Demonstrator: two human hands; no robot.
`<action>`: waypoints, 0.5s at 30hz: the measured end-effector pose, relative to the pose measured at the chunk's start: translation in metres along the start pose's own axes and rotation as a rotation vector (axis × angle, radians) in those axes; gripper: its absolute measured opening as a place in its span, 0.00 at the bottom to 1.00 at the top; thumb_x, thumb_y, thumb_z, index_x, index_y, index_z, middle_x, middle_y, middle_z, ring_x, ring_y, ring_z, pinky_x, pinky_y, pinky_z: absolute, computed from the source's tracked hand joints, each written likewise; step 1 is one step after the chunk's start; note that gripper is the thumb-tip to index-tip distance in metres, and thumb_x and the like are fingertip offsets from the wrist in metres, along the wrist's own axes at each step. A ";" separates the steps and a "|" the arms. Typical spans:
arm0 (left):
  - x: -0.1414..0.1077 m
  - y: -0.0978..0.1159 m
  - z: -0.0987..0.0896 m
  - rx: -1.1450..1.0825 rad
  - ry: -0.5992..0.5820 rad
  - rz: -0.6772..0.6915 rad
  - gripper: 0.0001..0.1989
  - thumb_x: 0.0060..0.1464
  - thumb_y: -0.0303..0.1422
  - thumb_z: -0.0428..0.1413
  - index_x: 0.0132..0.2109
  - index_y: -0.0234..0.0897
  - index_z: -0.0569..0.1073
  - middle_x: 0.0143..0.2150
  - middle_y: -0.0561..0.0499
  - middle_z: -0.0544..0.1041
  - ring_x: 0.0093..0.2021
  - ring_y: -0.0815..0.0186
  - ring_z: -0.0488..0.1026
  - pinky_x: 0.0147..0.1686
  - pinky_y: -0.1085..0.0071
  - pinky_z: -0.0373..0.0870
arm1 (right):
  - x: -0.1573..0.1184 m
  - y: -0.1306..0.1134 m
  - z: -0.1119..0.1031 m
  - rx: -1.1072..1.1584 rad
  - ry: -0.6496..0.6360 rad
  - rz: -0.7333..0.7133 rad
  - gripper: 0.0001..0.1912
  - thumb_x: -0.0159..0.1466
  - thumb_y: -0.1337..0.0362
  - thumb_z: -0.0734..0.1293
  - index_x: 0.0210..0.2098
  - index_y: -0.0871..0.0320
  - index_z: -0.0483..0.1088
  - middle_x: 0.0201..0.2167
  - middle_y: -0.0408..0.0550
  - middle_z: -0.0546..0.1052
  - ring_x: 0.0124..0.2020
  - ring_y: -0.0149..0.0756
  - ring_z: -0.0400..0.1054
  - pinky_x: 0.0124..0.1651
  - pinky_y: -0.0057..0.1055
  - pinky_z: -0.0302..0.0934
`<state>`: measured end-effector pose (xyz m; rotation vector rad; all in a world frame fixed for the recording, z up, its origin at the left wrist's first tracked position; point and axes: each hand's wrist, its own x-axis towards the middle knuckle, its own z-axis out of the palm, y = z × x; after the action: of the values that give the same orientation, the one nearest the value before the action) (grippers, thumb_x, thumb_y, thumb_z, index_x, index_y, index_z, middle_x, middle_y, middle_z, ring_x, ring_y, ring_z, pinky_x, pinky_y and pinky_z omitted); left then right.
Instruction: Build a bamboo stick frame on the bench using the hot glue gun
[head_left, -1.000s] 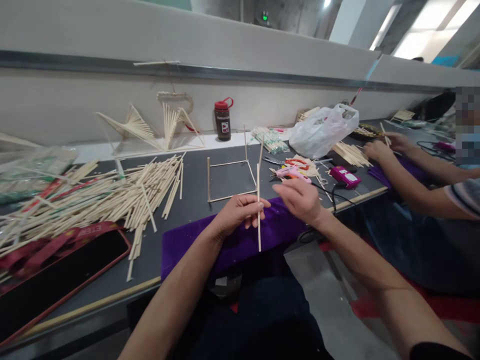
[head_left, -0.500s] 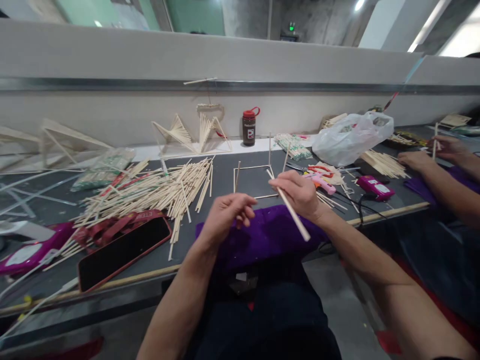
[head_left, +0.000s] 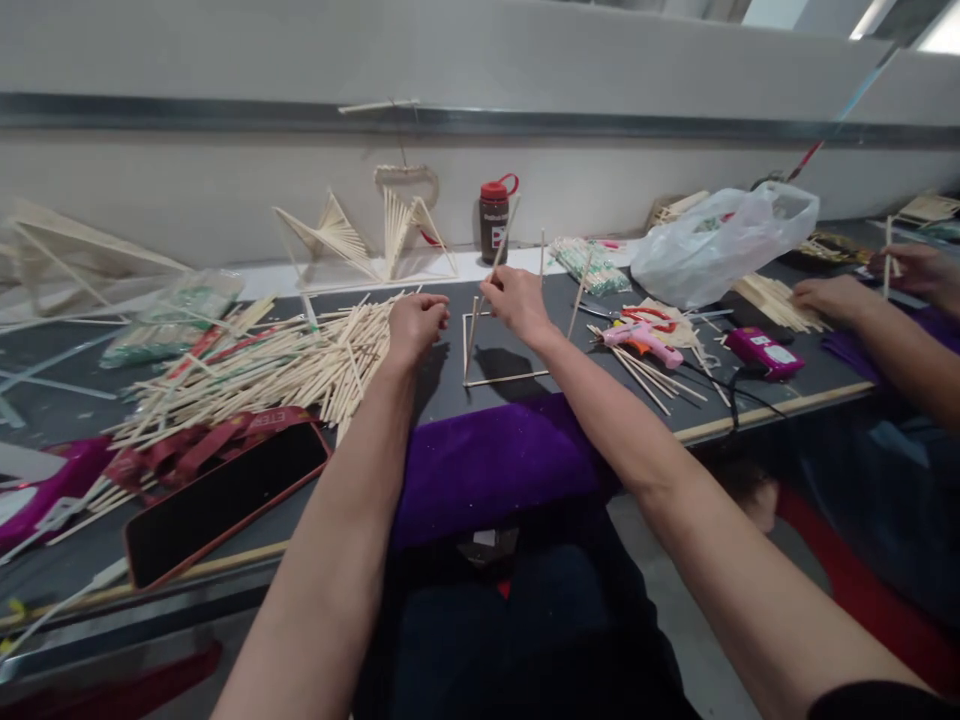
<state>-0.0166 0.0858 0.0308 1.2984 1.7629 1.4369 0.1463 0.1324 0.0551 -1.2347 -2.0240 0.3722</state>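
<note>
My right hand (head_left: 519, 302) is closed around a thin wooden stick (head_left: 508, 225) that slants upward past the water bottle. Below it, a square frame of wooden sticks (head_left: 508, 379) lies on the dark tabletop, with thin uprights rising at several corners. The hand and forearm hide part of the frame's back and right side. My left hand (head_left: 418, 328) hovers left of the frame, by the right end of the heap of loose sticks (head_left: 300, 365). Its fingers are curled together, and whether anything is between them cannot be seen.
A pink glue gun (head_left: 649, 342), red-handled pliers (head_left: 651, 318) and a plastic bag (head_left: 716, 250) are on the right. A phone (head_left: 229, 505) lies front left. A bottle (head_left: 493, 225) and stick models (head_left: 330, 235) stand behind. A co-worker's hands (head_left: 844, 297) work at far right.
Both hands have moved forward, away from my body. The stick in my right hand pointed toward me and now points up. My left hand has shifted left toward the heap. The view has tilted down.
</note>
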 end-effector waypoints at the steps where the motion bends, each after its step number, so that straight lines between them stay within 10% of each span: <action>1: 0.007 -0.006 0.003 0.062 -0.009 -0.006 0.15 0.46 0.27 0.55 0.41 0.29 0.80 0.27 0.50 0.76 0.24 0.70 0.70 0.21 0.77 0.61 | 0.006 0.000 0.007 -0.021 -0.007 0.007 0.11 0.69 0.65 0.63 0.38 0.63 0.77 0.32 0.51 0.79 0.38 0.40 0.74 0.48 0.36 0.65; 15: 0.063 -0.047 0.020 0.586 -0.129 -0.013 0.19 0.51 0.28 0.55 0.49 0.33 0.83 0.35 0.46 0.83 0.31 0.60 0.78 0.37 0.68 0.73 | 0.044 0.007 0.048 -0.131 -0.121 0.080 0.18 0.71 0.64 0.58 0.51 0.62 0.76 0.48 0.59 0.80 0.52 0.49 0.74 0.55 0.44 0.67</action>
<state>-0.0420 0.1521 -0.0087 1.6107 2.1817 0.8214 0.1043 0.1793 0.0367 -1.4064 -2.1348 0.3656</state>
